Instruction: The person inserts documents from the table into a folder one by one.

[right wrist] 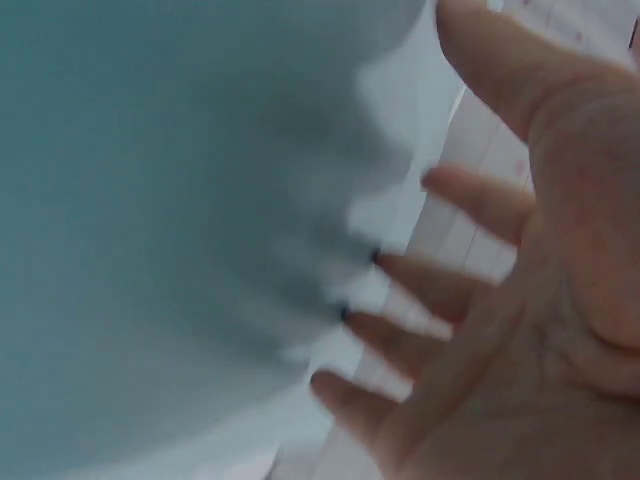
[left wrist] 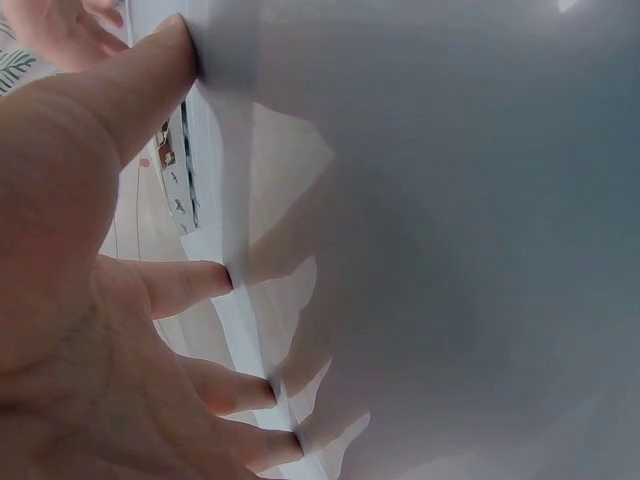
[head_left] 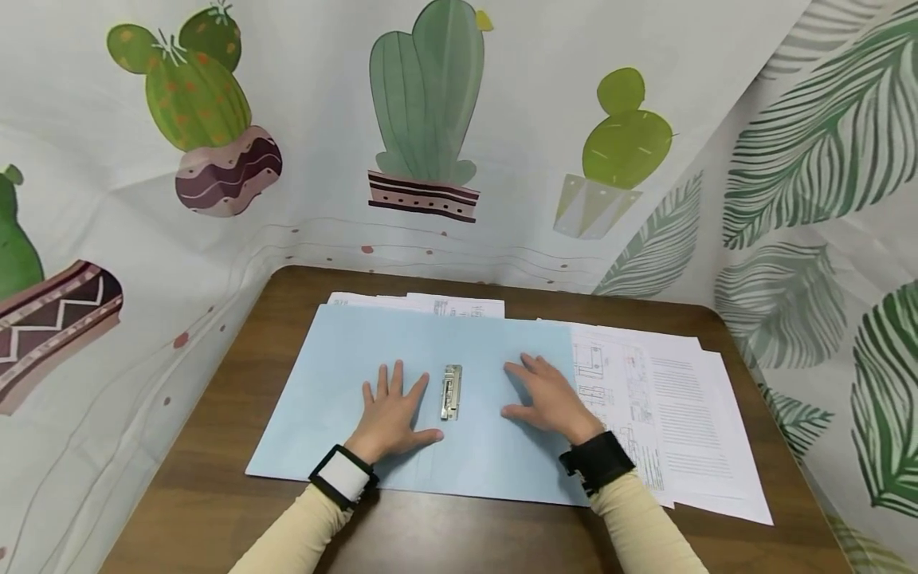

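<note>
A light blue folder (head_left: 315,399) lies spread flat on the table, with a metal clip (head_left: 451,392) fixed near its middle fold. My left hand (head_left: 390,414) rests on the folder just left of the clip, fingers spread; in the left wrist view its fingertips touch the blue surface (left wrist: 480,250). To the right of the clip, my right hand (head_left: 548,396) is over the folder's right half with fingers apart. The right wrist view shows its fingertips right at the folder's surface (right wrist: 130,230). Neither hand grips anything.
Printed sheets (head_left: 688,422) with drawings and text stick out from under the folder's right side. More papers (head_left: 459,305) show along its back edge. Brown wooden table (head_left: 194,478) runs around them, and a cactus-patterned cloth (head_left: 315,96) hangs behind.
</note>
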`<act>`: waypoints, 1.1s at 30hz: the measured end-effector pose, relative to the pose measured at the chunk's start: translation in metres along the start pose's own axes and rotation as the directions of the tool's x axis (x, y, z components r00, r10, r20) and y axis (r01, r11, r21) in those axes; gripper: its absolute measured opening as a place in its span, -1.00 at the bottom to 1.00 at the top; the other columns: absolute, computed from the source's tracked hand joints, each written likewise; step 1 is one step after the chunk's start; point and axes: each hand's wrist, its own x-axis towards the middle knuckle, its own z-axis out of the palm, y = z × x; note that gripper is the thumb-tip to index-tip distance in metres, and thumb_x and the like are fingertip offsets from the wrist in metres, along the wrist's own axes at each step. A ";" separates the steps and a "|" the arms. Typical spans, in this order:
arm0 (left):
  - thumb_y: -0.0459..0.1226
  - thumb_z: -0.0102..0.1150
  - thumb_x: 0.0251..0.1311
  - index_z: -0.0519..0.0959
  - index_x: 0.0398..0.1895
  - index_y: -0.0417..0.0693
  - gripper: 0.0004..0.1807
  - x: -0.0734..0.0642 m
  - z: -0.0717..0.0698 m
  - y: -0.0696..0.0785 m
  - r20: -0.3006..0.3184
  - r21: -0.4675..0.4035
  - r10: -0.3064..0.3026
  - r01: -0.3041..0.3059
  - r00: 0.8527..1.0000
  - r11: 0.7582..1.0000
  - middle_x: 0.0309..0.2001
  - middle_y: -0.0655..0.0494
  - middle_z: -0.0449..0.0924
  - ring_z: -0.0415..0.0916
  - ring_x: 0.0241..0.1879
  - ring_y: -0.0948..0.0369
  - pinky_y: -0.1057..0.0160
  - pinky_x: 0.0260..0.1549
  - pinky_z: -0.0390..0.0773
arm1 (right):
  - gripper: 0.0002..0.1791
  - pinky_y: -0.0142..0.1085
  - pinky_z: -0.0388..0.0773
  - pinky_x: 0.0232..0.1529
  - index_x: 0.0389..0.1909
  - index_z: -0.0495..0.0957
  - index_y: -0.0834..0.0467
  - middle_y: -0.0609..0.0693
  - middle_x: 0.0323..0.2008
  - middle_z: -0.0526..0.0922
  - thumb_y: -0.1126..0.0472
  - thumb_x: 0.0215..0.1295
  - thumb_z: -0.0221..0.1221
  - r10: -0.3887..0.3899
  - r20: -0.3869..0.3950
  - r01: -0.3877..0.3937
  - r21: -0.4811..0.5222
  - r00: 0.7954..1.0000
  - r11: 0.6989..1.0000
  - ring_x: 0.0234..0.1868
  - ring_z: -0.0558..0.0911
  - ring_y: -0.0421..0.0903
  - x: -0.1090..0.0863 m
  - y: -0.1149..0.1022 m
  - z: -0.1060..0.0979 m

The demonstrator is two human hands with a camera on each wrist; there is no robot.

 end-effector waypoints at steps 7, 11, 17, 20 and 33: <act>0.29 0.45 0.01 0.33 0.53 -0.11 0.10 -0.001 0.002 -0.003 -0.020 0.015 0.004 -0.004 1.000 1.000 0.54 -0.53 -0.07 -0.20 0.50 -0.52 -0.61 0.27 -0.08 | -0.02 0.39 0.14 0.37 0.50 0.35 0.09 0.41 0.50 0.20 -0.31 0.16 0.40 0.100 -0.024 -0.100 0.003 0.995 0.995 0.49 0.14 0.51 0.022 -0.049 0.032; 0.29 0.44 0.02 0.32 0.54 -0.10 0.10 0.001 0.002 -0.002 -0.014 0.017 -0.001 0.001 1.000 1.000 0.54 -0.53 -0.08 -0.22 0.50 -0.52 -0.61 0.27 -0.09 | 0.05 0.48 0.05 0.34 0.52 0.34 0.06 0.42 0.52 0.14 -0.39 0.09 0.40 0.142 -0.030 -0.141 0.023 0.989 0.990 0.51 0.06 0.53 0.026 -0.065 0.042; 0.29 0.46 0.00 0.33 0.53 -0.09 0.10 0.001 0.001 -0.002 -0.024 0.019 0.000 0.000 1.000 1.000 0.54 -0.53 -0.06 -0.20 0.50 -0.53 -0.62 0.27 -0.07 | 0.02 0.59 0.00 0.26 0.48 0.40 -0.01 0.40 0.52 0.17 -0.40 0.04 0.42 0.136 -0.060 -0.133 0.052 0.989 0.990 0.48 0.05 0.59 0.030 -0.074 0.048; 0.28 0.46 0.00 0.34 0.53 -0.09 0.10 -0.001 0.002 -0.002 -0.026 0.016 0.004 -0.004 1.000 1.000 0.54 -0.53 -0.05 -0.18 0.50 -0.52 -0.62 0.26 -0.06 | 0.01 0.61 -0.02 0.24 0.48 0.39 -0.05 0.37 0.53 0.17 -0.39 0.04 0.43 0.129 -0.057 -0.126 0.056 0.990 0.990 0.48 0.03 0.60 0.030 -0.074 0.050; 0.27 0.46 0.00 0.35 0.52 -0.11 0.09 -0.003 0.000 0.000 -0.035 0.012 0.020 -0.019 0.999 1.000 0.53 -0.54 -0.04 -0.16 0.49 -0.52 -0.63 0.25 -0.06 | 0.01 0.63 -0.11 0.25 0.52 0.32 -0.24 0.34 0.55 0.13 -0.30 0.01 0.50 0.149 -0.056 -0.143 0.100 0.987 0.985 0.49 -0.02 0.61 0.030 -0.073 0.054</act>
